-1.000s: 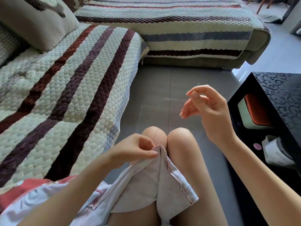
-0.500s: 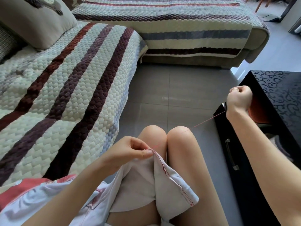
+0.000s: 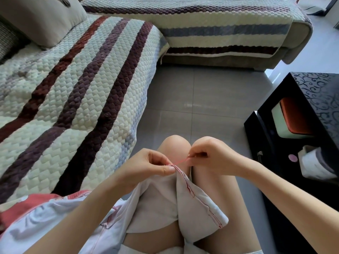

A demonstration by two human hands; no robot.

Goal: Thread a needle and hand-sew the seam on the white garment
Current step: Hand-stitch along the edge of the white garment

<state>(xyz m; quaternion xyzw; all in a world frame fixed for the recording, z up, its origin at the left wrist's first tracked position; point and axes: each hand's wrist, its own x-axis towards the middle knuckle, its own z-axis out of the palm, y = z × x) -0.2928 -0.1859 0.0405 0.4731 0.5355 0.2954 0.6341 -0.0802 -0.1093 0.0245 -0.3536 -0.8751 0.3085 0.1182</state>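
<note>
Over the knees (image 3: pixel 173 145), left hand (image 3: pixel 146 165) pinches white cloth garment (image 3: pixel 194 208) steady; right hand (image 3: pixel 214 158) pinches thin red thread (image 3: pixel 180 161) for stitching.

The grey tile floor (image 3: pixel 201 99) holds a big sofa (image 3: pixel 300 43) and a black desk (image 3: pixel 321 92). A bumpy striped cover (image 3: pixel 82 107) lies on the sofa seat. A tan cushion (image 3: pixel 42 17) sits on the cover at the back. Inside the desk there is a low shelf (image 3: pixel 286 145). On it lie a pale green box with an orange top (image 3: pixel 291 120), a white paper roll (image 3: pixel 315 162) and a small pink round thing (image 3: pixel 292 158). The white garment (image 3: pixel 194 208) lies over the person's bare legs (image 3: pixel 172 145).
</note>
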